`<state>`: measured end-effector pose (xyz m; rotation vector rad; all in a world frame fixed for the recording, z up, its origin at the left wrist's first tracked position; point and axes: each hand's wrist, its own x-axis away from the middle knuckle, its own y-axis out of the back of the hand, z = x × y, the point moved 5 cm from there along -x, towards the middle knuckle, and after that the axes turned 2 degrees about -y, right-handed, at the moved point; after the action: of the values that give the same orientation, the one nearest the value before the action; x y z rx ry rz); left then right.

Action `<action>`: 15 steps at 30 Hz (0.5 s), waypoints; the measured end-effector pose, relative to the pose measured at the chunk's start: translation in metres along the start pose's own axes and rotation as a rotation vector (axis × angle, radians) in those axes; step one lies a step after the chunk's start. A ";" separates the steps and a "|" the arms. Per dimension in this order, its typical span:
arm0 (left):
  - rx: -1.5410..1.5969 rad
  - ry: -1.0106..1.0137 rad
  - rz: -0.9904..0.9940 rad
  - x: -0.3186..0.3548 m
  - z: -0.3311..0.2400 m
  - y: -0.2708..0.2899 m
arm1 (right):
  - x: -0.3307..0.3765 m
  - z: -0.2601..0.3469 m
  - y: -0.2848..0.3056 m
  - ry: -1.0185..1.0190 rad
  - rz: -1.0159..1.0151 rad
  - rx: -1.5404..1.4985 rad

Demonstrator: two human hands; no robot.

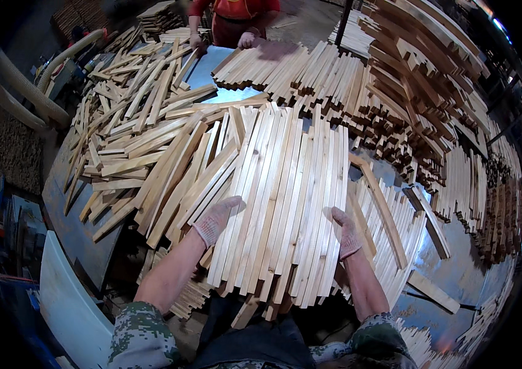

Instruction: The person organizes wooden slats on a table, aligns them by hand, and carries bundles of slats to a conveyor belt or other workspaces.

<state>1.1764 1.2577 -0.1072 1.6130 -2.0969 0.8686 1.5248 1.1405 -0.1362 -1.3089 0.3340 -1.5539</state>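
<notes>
A broad layer of pale wooden strips [279, 190] lies side by side in front of me, their near ends uneven. On its left edge presses my left hand [216, 220], in a whitish knit glove, with the thumb on top. My right hand [345, 232], gloved alike, grips the opposite edge. The undersides of both hands are hidden, so I cannot tell how far the fingers reach beneath. A few more strip ends [246, 312] poke out below the layer's near end.
Loose strips [144, 123] lie jumbled at the left. Across the table [208, 64] stands a person in red [236, 9], hands near the wood. Stacked strips [409, 74] rise at the far right; a slanting strip [384, 215] lies beside my right hand. Pale hoses [27, 80] curve at the left.
</notes>
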 end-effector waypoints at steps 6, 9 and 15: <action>-0.447 -0.116 0.210 -0.012 -0.009 0.002 | -0.006 -0.003 0.004 -0.015 -0.013 -0.047; -0.303 -0.067 0.154 -0.016 0.007 0.014 | -0.006 -0.002 0.012 0.010 -0.024 0.089; -0.157 0.067 0.274 -0.039 0.040 0.042 | -0.013 -0.001 0.037 0.113 -0.076 0.333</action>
<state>1.1510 1.2670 -0.1719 1.2214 -2.3091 0.8048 1.5415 1.1348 -0.1713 -0.9873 0.0890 -1.6685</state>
